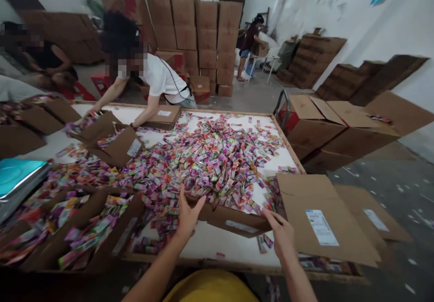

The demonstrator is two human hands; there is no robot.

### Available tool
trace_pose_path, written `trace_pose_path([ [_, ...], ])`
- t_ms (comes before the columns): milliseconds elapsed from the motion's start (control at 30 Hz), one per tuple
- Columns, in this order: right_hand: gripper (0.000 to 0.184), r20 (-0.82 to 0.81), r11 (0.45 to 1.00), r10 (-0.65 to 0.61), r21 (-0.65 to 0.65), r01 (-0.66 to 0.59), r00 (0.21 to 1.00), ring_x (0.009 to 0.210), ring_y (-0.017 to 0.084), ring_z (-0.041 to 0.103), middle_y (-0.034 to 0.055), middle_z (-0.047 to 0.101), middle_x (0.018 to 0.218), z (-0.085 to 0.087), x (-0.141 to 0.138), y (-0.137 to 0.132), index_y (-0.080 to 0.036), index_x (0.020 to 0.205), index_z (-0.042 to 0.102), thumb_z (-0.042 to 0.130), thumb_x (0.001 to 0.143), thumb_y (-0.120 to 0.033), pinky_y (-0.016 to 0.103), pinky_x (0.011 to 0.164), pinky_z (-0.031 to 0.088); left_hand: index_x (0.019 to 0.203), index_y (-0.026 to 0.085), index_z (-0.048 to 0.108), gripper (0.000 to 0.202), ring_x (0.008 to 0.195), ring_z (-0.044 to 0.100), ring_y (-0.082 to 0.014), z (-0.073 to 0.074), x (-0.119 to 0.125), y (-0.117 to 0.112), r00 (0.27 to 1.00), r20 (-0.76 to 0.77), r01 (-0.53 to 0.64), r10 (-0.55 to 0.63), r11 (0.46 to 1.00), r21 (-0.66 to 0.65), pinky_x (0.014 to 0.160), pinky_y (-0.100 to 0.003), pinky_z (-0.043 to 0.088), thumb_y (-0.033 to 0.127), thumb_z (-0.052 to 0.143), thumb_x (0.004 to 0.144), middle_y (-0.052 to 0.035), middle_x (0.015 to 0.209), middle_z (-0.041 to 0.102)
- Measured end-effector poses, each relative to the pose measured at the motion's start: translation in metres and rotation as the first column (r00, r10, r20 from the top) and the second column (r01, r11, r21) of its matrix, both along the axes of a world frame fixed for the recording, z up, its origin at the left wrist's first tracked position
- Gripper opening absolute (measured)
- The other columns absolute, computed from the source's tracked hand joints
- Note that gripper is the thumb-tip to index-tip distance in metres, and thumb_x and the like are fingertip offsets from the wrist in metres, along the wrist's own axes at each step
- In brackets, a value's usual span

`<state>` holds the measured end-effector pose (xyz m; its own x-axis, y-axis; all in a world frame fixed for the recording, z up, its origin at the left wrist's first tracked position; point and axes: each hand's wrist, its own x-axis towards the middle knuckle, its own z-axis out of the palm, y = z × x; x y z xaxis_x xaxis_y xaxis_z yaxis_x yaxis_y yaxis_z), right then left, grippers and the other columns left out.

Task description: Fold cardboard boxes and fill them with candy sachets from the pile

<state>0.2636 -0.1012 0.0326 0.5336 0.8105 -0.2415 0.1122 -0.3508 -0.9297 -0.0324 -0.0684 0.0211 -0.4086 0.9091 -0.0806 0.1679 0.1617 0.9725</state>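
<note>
A tipped cardboard box (237, 223) lies on its side on the white table (217, 243), its mouth toward a big heap of small colourful packets (210, 157). My left hand (188, 214) rests on the box's left end, fingers spread and extended. My right hand (281, 234) grips the box's right end at the flap, fingers curled round the edge. A large open flap (322, 220) with a white label sticks out to the right.
A person in a white shirt (162, 80) leans over boxes (111, 139) across the table. Open boxes of packets (84, 229) sit at left, a teal scale (16, 175) beyond. Open cartons (339, 121) stand right; stacked cartons (203, 35) behind.
</note>
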Motion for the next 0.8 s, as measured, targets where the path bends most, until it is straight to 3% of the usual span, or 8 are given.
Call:
trace_pose_path([
  [67,0.046,0.003,0.982,0.171,-0.080,-0.170,0.985,0.086,0.026,0.064,0.0065,0.073,0.080,0.003,-0.008,0.001,-0.018,0.076,0.077,0.073,0.061,-0.061,0.032,0.075,0.048,0.150,0.019,0.022,0.094,0.148,0.023,-0.0275,-0.002,-0.021,-0.012,1.000,-0.028,0.002,-0.002,1.000,-0.002,0.121,-0.041,0.019,0.050,0.070,0.075,-0.0148,0.157,0.028],
  [167,0.048,0.083,0.872,0.473,-0.183,-0.453,0.877,0.066,0.021,0.057,0.0025,0.064,0.061,0.013,-0.009,0.005,-0.018,0.057,0.069,0.065,0.066,-0.065,0.030,0.065,0.044,0.152,0.016,0.017,0.098,0.149,0.018,-0.0271,-0.004,-0.048,-0.025,0.994,-0.014,0.104,-0.104,0.994,-0.024,0.122,-0.042,0.014,0.045,0.068,0.074,-0.0158,0.159,0.024],
  [233,0.053,0.236,0.817,0.572,-0.241,-0.523,0.785,0.056,0.016,0.045,-0.0002,0.051,0.049,0.021,-0.008,0.011,-0.019,0.045,0.059,0.060,0.067,-0.067,0.030,0.059,0.039,0.152,0.018,0.019,0.097,0.150,0.017,-0.0276,-0.004,-0.063,-0.032,0.968,0.012,0.252,-0.252,0.968,-0.012,0.123,-0.042,0.013,0.040,0.068,0.072,-0.0141,0.159,0.026],
  [333,0.058,0.400,0.811,0.585,-0.253,-0.528,0.706,0.052,0.013,0.035,-0.0019,0.035,0.043,0.033,-0.010,0.018,-0.020,0.038,0.046,0.056,0.067,-0.070,0.028,0.055,0.037,0.154,0.021,0.018,0.098,0.150,0.015,-0.0278,-0.002,-0.077,-0.040,0.874,0.062,0.483,-0.482,0.875,-0.002,0.123,-0.043,0.012,0.035,0.069,0.071,-0.0127,0.159,0.027],
  [500,0.054,-0.022,0.724,0.607,-0.396,-0.565,0.794,0.057,0.017,0.056,0.0026,0.065,0.075,0.008,-0.042,0.007,-0.020,0.101,0.065,0.073,0.062,-0.057,0.027,0.048,0.044,0.150,0.021,0.026,0.104,0.148,0.023,-0.0300,-0.020,-0.068,-0.049,0.774,0.023,0.633,-0.633,0.773,-0.048,0.121,-0.043,0.021,0.029,0.080,0.061,-0.0137,0.157,0.031],
  [633,0.060,0.155,0.754,0.553,-0.510,-0.413,0.819,0.065,0.025,0.063,0.0082,0.068,0.080,-0.024,-0.065,0.002,-0.015,0.103,0.063,0.081,0.052,-0.041,0.036,0.052,0.050,0.123,0.020,0.055,0.059,0.128,0.049,-0.0264,-0.051,-0.049,-0.053,0.855,-0.109,0.512,-0.506,0.858,0.033,0.112,-0.041,0.035,0.013,0.067,0.065,-0.0090,0.128,0.059],
  [733,0.070,0.309,0.818,0.570,-0.302,-0.489,0.762,0.107,0.034,0.062,0.0138,0.066,0.115,-0.009,-0.062,0.001,-0.018,0.116,0.063,0.080,0.053,-0.045,0.043,0.081,0.054,0.112,0.022,0.063,0.041,0.116,0.056,-0.0232,-0.065,-0.048,-0.054,0.860,-0.089,0.509,-0.502,0.854,0.106,0.105,-0.039,0.042,0.011,0.055,0.073,-0.0065,0.115,0.065],
  [800,0.082,0.413,0.770,0.619,-0.149,-0.621,0.668,0.132,0.033,0.045,0.0129,0.051,0.141,0.016,-0.057,-0.008,-0.024,0.135,0.053,0.077,0.061,-0.051,0.044,0.101,0.045,0.109,0.023,0.065,0.037,0.112,0.059,-0.0229,-0.068,-0.051,-0.053,0.857,-0.065,0.515,-0.511,0.847,0.136,0.102,-0.038,0.044,0.012,0.054,0.075,-0.0067,0.111,0.067],
])
